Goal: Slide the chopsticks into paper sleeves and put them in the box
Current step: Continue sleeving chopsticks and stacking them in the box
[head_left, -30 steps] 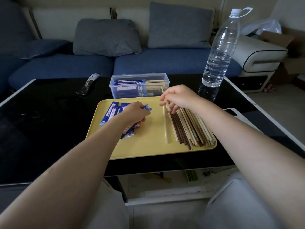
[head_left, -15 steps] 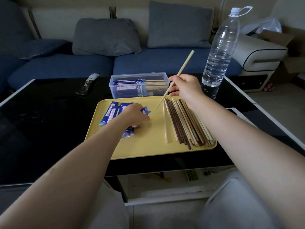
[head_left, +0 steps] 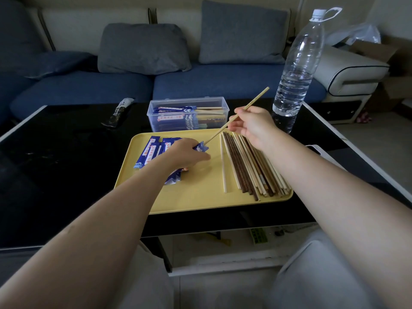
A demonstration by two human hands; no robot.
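Yellow tray (head_left: 196, 201), right fingers (head_left: 239, 121) pinching chopstick (head_left: 256, 99) (tilted), left fingers (head_left: 200, 156) holding sleeve (head_left: 201, 147).

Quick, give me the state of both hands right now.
Left hand: grips a blue paper sleeve on the yellow tray.
Right hand: pinches one light chopstick, tip aimed at the sleeve.

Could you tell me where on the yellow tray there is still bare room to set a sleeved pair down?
Bare: the tray's near strip and the lane between the left hand and the lone pale chopstick. Crowded: blue sleeves far-left, loose chopsticks right.
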